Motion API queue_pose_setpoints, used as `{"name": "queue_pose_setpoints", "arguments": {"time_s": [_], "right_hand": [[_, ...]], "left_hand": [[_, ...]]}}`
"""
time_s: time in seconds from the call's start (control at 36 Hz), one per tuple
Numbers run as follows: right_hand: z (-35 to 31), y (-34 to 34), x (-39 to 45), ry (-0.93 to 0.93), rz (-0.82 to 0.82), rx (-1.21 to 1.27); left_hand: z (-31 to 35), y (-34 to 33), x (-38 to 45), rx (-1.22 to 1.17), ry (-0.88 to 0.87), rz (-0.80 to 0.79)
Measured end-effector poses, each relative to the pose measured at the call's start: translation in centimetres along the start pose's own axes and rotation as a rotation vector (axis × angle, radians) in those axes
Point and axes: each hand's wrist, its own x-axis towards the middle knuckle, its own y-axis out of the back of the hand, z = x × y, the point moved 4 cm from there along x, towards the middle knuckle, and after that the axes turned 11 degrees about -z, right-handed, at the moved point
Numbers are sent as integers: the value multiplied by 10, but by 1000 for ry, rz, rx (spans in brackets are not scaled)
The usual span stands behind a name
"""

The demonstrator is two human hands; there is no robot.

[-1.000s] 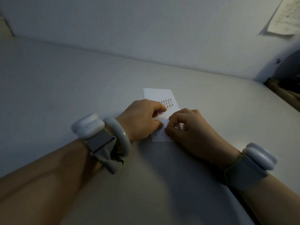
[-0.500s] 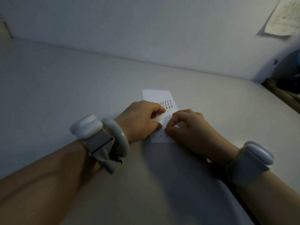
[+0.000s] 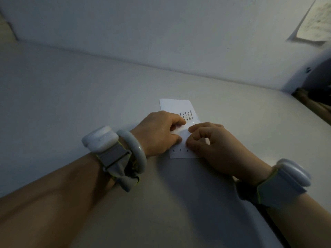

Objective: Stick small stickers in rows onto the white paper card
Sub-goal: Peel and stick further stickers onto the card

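Observation:
A white paper card (image 3: 176,106) lies flat on the table. Several small dark stickers (image 3: 187,116) stand in rows on its upper part, and three more stickers (image 3: 180,150) sit in a line near its lower edge. My left hand (image 3: 159,134) rests on the card's left side, thumb and forefinger pinching a small pale see-through sticker sheet (image 3: 182,135). My right hand (image 3: 215,146) lies on the card's right side, its curled forefinger and thumb closing on the sheet's right edge. Whether a sticker is between those fingertips is hidden.
The table (image 3: 89,97) is pale and meets a plain wall at the back. A paper note (image 3: 315,24) hangs on the wall at the upper right. Dark objects (image 3: 315,99) sit past the table's right edge. Both wrists wear white bands.
Both hands stay on the card. My right forefinger and thumb have opened a little and shifted slightly up along the clear sheet. The card has not moved.

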Motion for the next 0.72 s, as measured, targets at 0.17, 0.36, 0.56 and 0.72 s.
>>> {"name": "queue_pose_setpoints", "arguments": {"time_s": [0.17, 0.36, 0.56, 0.72], "right_hand": [[-3, -2, -1, 50, 46, -44], [-6, -3, -3, 112, 83, -111], [-9, -3, -5, 154, 91, -294], [-11, -6, -3, 90, 165, -352]], "left_hand": [[0, 0, 0, -11, 12, -4], [0, -1, 0, -19, 18, -11], [0, -2, 0, -27, 22, -20], [0, -2, 1, -17, 28, -35]]}}
